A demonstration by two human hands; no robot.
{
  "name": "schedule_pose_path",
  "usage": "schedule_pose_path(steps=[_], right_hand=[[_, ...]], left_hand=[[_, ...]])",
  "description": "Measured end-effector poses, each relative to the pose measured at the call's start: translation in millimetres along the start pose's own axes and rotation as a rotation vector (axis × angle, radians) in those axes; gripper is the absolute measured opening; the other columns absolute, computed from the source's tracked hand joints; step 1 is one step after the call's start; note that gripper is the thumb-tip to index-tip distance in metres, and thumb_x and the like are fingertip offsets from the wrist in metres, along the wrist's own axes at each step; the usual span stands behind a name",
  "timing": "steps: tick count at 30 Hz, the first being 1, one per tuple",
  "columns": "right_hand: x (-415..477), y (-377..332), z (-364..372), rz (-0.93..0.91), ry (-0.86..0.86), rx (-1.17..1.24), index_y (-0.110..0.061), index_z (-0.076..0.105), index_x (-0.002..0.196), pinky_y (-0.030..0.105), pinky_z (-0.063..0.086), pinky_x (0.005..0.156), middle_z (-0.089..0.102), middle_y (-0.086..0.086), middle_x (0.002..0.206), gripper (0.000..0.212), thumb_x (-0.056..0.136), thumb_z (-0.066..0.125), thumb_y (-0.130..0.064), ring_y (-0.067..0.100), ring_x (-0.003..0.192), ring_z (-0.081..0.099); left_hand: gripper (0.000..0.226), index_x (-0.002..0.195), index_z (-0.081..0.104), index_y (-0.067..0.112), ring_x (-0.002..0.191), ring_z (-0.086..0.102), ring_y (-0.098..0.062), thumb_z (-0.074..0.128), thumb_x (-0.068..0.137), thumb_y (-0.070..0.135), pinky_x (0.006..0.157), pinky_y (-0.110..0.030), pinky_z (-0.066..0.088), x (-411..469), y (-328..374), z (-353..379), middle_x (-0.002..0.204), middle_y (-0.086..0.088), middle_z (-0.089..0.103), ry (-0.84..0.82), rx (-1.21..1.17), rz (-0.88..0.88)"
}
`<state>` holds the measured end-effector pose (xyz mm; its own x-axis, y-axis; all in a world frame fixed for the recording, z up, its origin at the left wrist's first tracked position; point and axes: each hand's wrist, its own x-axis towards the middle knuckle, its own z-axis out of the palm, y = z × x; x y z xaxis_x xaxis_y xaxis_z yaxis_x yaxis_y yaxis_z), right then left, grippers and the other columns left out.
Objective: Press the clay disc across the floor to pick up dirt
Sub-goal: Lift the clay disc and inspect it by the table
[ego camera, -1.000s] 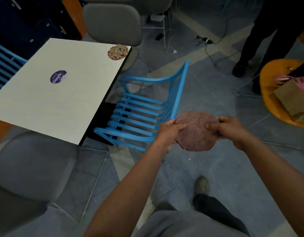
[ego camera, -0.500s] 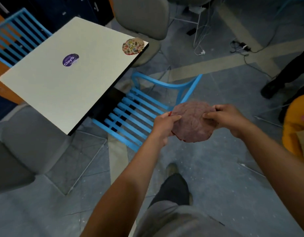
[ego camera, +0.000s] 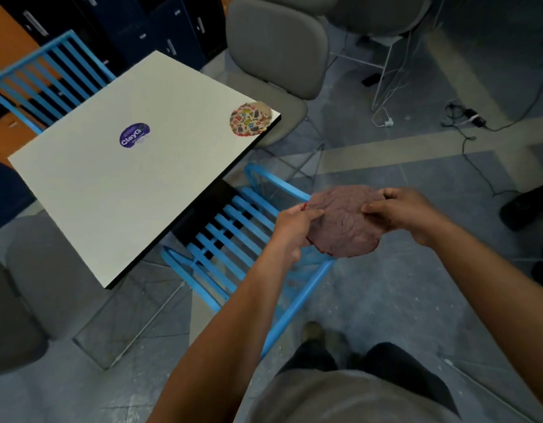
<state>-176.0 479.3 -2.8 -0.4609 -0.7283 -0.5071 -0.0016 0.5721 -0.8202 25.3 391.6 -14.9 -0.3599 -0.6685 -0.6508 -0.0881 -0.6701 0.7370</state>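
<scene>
I see the 2 hands holding the flat, round, reddish-brown clay disc point(ego camera: 345, 222) between them in the air, above the grey floor point(ego camera: 401, 294) and clear of it. The left hand point(ego camera: 290, 230) pinches the disc's left edge, thumb on top. The right hand point(ego camera: 407, 213) grips the right edge, thumb across the upper face. The disc is thin and uneven in outline, its dull surface covered with fine cracks, with a brighter red rim at the lower left. Behind it a blue slatted chair point(ego camera: 233, 239) sits partly under a white square worktop point(ego camera: 111, 193), which carries a colourful patterned disc point(ego camera: 249, 119) and a purple round label point(ego camera: 134, 135).
</scene>
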Motion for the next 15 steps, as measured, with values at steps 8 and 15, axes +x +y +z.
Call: schedule_pose_path(steps=[8,15], right_hand=[[85.6,-49.7,-23.1,-0.060,-0.129,-0.115,-0.011,0.071,0.092,0.025,0.049,0.054,0.070,0.010,0.082,0.008,0.086,0.075,-0.007,0.017,0.064,0.063],[158.5,-97.0,-44.9,-0.127,-0.258,-0.256,-0.009,0.072,0.089,0.024,0.045,0.052,0.068,0.010,0.075,0.008,0.083,0.077,-0.011,0.015,0.057,0.060]], left_hand=[[0.019,0.115,0.077,0.001,0.072,0.077,-0.018,0.071,0.097,0.004,0.059,-0.026,0.064,55.2,40.2,30.2,0.108,-0.018,0.082,0.110,-0.056,0.024],[0.017,0.115,0.077,0.006,0.064,0.077,-0.006,0.070,0.101,0.010,0.053,-0.020,0.058,95.5,70.4,60.1,0.086,0.000,0.081,0.228,-0.096,0.064]])
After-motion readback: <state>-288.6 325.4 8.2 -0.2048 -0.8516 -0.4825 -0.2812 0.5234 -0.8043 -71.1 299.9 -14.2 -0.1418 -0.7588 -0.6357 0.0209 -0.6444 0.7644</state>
